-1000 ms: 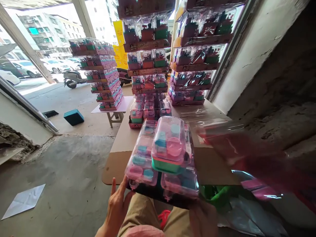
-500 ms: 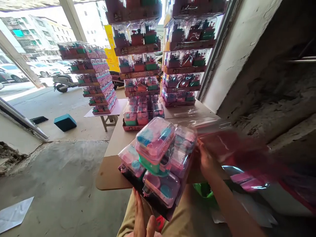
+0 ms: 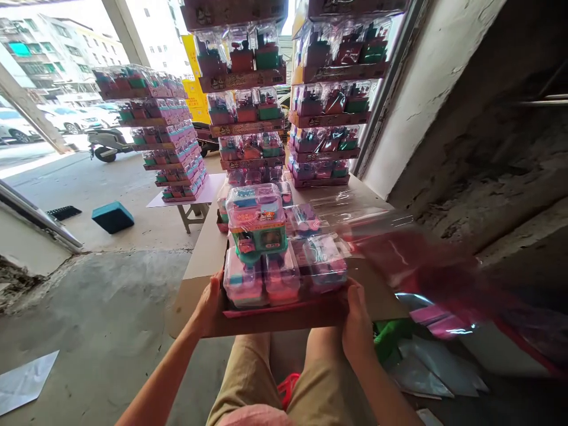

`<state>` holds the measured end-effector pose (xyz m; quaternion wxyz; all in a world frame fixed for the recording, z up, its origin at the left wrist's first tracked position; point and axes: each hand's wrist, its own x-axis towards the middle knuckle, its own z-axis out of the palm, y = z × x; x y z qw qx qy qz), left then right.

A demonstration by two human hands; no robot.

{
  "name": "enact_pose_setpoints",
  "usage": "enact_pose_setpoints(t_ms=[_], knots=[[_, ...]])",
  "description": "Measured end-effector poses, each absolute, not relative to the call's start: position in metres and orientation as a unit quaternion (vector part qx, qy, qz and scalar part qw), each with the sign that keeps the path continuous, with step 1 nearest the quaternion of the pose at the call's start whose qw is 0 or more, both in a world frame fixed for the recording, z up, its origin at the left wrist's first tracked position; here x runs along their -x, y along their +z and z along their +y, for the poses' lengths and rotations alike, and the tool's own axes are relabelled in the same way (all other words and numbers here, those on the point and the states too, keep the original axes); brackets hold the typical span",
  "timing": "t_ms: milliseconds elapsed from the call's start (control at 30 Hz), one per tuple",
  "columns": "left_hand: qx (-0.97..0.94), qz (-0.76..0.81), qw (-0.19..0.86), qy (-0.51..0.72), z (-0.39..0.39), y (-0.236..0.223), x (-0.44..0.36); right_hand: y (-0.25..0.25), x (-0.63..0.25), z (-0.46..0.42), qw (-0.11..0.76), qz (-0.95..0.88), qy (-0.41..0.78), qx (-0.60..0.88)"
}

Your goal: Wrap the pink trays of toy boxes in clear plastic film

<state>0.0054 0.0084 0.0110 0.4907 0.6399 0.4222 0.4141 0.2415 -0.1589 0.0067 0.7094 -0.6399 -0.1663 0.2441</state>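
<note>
Tray (image 3: pixel 284 315) of boxes (image 3: pixel 256 222) is held by left hand (image 3: pixel 210 306) and right hand (image 3: pixel 357 326).

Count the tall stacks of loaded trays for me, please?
3. The left stack stands on a pale-topped table, the middle stack beyond the held tray, and the right stack near the whitish wall. Others may be hidden behind them.

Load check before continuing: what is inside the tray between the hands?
The tray holds several clear-lidded boxes, with a green-based box stacked on top toward the left. The boxes mostly cover its floor, and the stacked one hides whatever lies directly behind it.
</note>
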Motion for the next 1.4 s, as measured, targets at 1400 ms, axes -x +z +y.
enact_pose_setpoints(t_ms=[1400], knots=[[-0.606,0.387,0.547,0.429,-0.032,0.056,-0.007,0.004,-0.253,-0.187,0.635,-0.258,0.167,0.708]])
